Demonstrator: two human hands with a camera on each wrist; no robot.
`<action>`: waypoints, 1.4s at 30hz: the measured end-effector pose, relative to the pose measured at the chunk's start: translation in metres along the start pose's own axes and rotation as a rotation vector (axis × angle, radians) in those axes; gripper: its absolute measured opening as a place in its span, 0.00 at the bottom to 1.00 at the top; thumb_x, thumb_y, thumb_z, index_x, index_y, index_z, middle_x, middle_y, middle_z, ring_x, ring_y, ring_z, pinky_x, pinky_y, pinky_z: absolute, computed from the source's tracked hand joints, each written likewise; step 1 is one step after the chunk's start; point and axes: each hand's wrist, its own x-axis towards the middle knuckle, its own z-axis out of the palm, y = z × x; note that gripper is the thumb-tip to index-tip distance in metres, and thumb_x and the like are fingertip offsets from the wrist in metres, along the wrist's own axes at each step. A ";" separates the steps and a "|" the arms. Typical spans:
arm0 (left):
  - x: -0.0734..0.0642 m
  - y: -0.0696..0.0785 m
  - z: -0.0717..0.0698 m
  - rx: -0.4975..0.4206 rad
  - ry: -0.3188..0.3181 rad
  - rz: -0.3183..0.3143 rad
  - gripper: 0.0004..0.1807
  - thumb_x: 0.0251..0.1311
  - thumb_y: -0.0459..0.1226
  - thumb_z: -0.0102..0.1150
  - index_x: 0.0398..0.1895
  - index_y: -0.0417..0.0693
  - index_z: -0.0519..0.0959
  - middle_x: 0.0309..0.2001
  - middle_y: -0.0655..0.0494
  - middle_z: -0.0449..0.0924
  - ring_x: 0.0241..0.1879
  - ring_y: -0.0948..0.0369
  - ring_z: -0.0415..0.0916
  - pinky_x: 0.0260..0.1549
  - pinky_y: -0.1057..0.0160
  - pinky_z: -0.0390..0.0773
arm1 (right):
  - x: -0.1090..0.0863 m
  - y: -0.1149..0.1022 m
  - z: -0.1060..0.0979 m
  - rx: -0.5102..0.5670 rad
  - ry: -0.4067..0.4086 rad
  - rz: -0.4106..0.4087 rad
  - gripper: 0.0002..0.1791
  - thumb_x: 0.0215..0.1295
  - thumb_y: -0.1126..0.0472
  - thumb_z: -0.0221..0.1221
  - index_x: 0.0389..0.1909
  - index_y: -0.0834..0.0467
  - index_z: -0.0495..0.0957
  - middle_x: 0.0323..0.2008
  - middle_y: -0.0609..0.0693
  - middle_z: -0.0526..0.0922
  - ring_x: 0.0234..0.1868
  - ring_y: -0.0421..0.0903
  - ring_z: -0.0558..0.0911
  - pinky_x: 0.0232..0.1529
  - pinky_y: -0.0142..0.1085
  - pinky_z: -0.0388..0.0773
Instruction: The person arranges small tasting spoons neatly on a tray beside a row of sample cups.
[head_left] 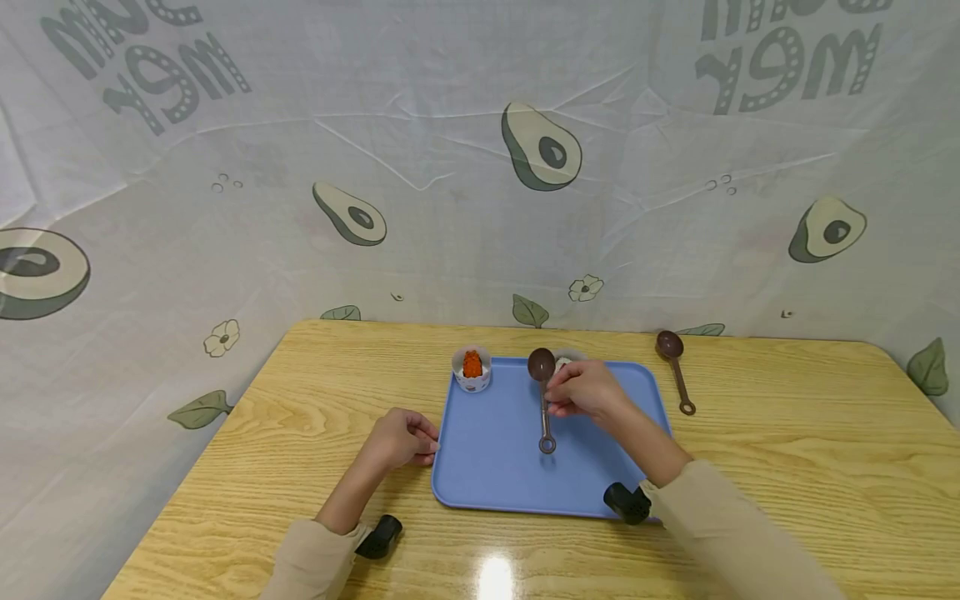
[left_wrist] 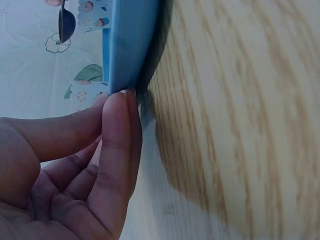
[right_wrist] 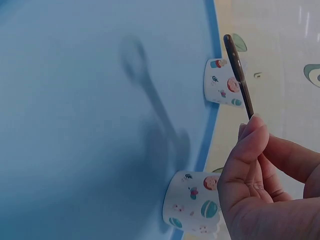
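A brown measuring spoon (head_left: 541,367) with a round bowl and a ringed handle end hangs above the blue tray (head_left: 495,467). My right hand (head_left: 588,389) pinches its handle (right_wrist: 243,85) between thumb and fingertips, and its shadow falls on the tray. At the tray's left edge, my left hand (head_left: 401,437) pinches the rim with thumb and fingers (left_wrist: 115,135). A patterned paper cup (head_left: 474,384) with orange-red pieces stands at the tray's back left corner. Partly hidden behind my right hand is a second paper cup (head_left: 573,355) with white contents.
Another brown spoon (head_left: 678,375) lies on the wooden table (head_left: 772,433) to the right of the tray. A pale cloth (head_left: 450,250) printed with avocados hangs behind the table's back edge. Black wrist cameras (head_left: 381,537) are strapped near both cuffs.
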 end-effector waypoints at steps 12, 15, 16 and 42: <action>-0.001 0.001 0.000 -0.003 0.000 -0.008 0.03 0.49 0.20 0.59 0.26 0.31 0.77 0.21 0.47 0.73 0.19 0.59 0.75 0.22 0.62 0.81 | 0.012 0.002 0.023 -0.055 0.017 0.039 0.06 0.53 0.79 0.57 0.33 0.75 0.75 0.21 0.58 0.78 0.14 0.42 0.77 0.20 0.34 0.80; -0.001 0.002 0.000 -0.008 -0.001 -0.015 0.03 0.49 0.20 0.59 0.26 0.32 0.77 0.21 0.47 0.73 0.19 0.59 0.75 0.22 0.62 0.81 | 0.014 0.005 0.028 -0.057 0.025 0.065 0.04 0.53 0.79 0.57 0.31 0.74 0.75 0.20 0.57 0.77 0.14 0.42 0.77 0.19 0.33 0.79; -0.001 0.002 0.000 -0.008 0.000 -0.017 0.03 0.49 0.20 0.59 0.26 0.32 0.77 0.21 0.47 0.73 0.19 0.59 0.75 0.22 0.62 0.81 | 0.015 0.006 0.030 -0.054 0.026 0.070 0.04 0.53 0.79 0.57 0.31 0.73 0.75 0.19 0.57 0.77 0.13 0.41 0.76 0.19 0.33 0.79; -0.005 0.007 -0.004 -0.002 -0.025 0.000 0.04 0.49 0.20 0.59 0.25 0.33 0.77 0.21 0.46 0.73 0.19 0.58 0.76 0.22 0.62 0.82 | 0.019 0.022 0.040 -0.022 0.083 0.081 0.02 0.53 0.80 0.56 0.25 0.72 0.74 0.18 0.57 0.75 0.11 0.41 0.75 0.15 0.30 0.77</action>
